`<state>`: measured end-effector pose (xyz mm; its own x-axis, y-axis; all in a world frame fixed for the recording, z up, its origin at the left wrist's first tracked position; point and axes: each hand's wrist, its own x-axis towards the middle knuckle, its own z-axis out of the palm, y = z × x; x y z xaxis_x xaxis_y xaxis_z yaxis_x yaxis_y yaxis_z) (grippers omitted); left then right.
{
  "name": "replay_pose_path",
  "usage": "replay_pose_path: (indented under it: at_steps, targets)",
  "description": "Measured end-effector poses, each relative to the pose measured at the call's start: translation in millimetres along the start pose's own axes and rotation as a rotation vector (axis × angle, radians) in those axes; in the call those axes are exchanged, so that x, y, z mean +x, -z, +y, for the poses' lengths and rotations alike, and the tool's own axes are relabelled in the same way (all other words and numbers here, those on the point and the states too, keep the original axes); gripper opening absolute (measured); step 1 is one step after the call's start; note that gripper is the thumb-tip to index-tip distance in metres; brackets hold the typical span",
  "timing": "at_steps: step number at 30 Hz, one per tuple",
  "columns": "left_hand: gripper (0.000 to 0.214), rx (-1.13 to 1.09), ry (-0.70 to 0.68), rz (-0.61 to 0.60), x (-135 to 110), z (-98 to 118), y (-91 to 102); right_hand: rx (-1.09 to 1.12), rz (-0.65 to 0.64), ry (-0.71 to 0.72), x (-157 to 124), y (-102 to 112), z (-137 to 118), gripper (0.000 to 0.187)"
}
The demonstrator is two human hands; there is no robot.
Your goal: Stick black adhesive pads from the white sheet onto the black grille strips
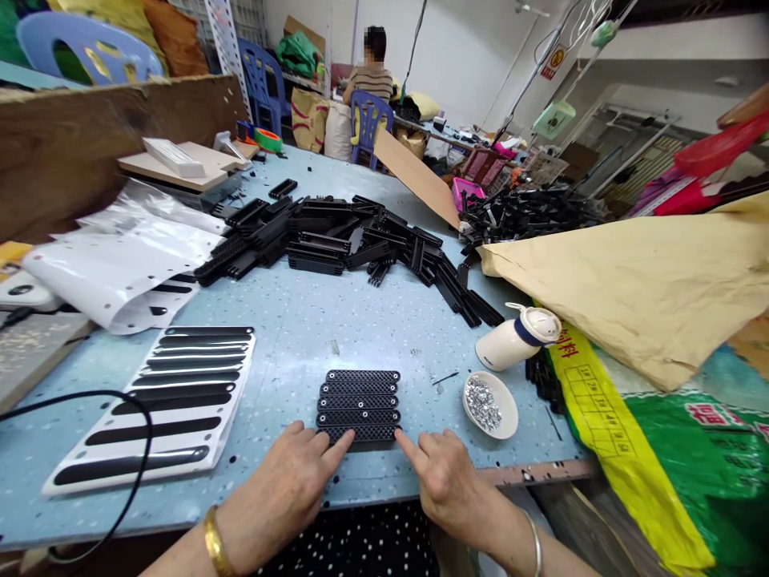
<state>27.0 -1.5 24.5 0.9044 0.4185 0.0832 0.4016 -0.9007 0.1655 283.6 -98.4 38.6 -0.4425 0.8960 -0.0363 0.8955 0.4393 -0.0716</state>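
Several black plastic strips (359, 401) with a lattice pattern and rounded ends lie side by side in a block near the table's front edge. Small silver nut-like pieces sit at their ends, and two more rest near the middle. My left hand (297, 473) reaches in from the left, its index fingertip on the front strip and the other fingers curled. From the right, my right hand (441, 473) points its index finger at that strip's right end, touching it. Neither hand visibly grips anything; what lies under the fingertips is hidden. A white bowl (513, 413) of small silver pieces stands right of the strips.
A pile of black strips (318, 240) curves across the table behind. A sheet of black stickers (174, 401) and a black cable (147, 433) lie left. A cream bottle (510, 344) leans beside brown paper (630, 280) at right. Another person (372, 80) sits far back.
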Motion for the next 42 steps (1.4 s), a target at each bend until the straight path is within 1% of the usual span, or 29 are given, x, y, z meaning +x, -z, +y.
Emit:
replay_pose_path:
  at_steps: [5, 8, 11, 14, 19, 21, 23, 27, 29, 31, 35, 37, 40, 42]
  targets:
    - [0.063, -0.016, 0.009, -0.003, -0.4, 1.0, 2.0, -0.019, -0.047, 0.002, 1.3, -1.4, -2.8, 0.071]
    - [0.064, -0.004, 0.012, -0.009, -0.7, 1.2, 3.7, -0.027, -0.091, 0.019, 0.7, -1.0, -5.7, 0.075]
    - [0.064, 0.011, 0.010, -0.024, 0.1, 1.1, 5.6, -0.051, -0.128, 0.025, -0.3, 2.7, -7.0, 0.077]
    - [0.063, 0.019, 0.003, -0.039, 1.7, 1.1, 7.5, -0.082, -0.156, 0.038, 0.8, 9.7, -5.8, 0.075]
    - [0.063, 0.017, 0.001, -0.042, 2.6, 0.7, 9.8, -0.068, -0.159, 0.087, 4.7, 21.3, 4.0, 0.071]
    - [0.063, 0.015, 0.001, -0.029, 2.1, 0.6, 10.6, -0.005, -0.144, 0.099, 4.2, 23.3, 9.5, 0.069]
    - [0.063, 0.019, 0.001, -0.024, 1.6, 0.7, 11.2, 0.101, -0.094, 0.089, 1.7, 22.5, 13.5, 0.064]
    - [0.063, 0.043, -0.001, -0.036, 1.8, 1.0, 11.4, 0.323, 0.035, -0.017, -6.6, 12.2, 12.0, 0.054]
    - [0.063, 0.060, -0.003, -0.045, 2.6, 1.2, 11.9, 0.362, 0.070, -0.068, -10.6, 4.3, 7.2, 0.052]
    - [0.063, 0.075, -0.004, -0.072, 3.7, 1.5, 13.4, 0.356, 0.091, -0.088, -13.3, -3.3, 1.3, 0.053]
    - [0.062, 0.081, -0.017, -0.108, 5.5, 2.2, 17.5, 0.361, 0.057, -0.146, -13.3, -12.5, -11.7, 0.056]
    - [0.062, 0.080, -0.023, -0.102, 5.6, 2.5, 17.9, 0.413, 0.032, -0.253, -12.0, -15.0, -18.1, 0.054]
    - [0.061, 0.081, -0.026, -0.076, 5.1, 2.7, 15.8, 0.539, 0.052, -0.424, -10.4, -18.2, -25.6, 0.050]
    - [0.061, 0.083, -0.030, -0.054, 4.8, 2.3, 13.0, 0.608, 0.065, -0.443, -8.6, -18.4, -27.8, 0.050]
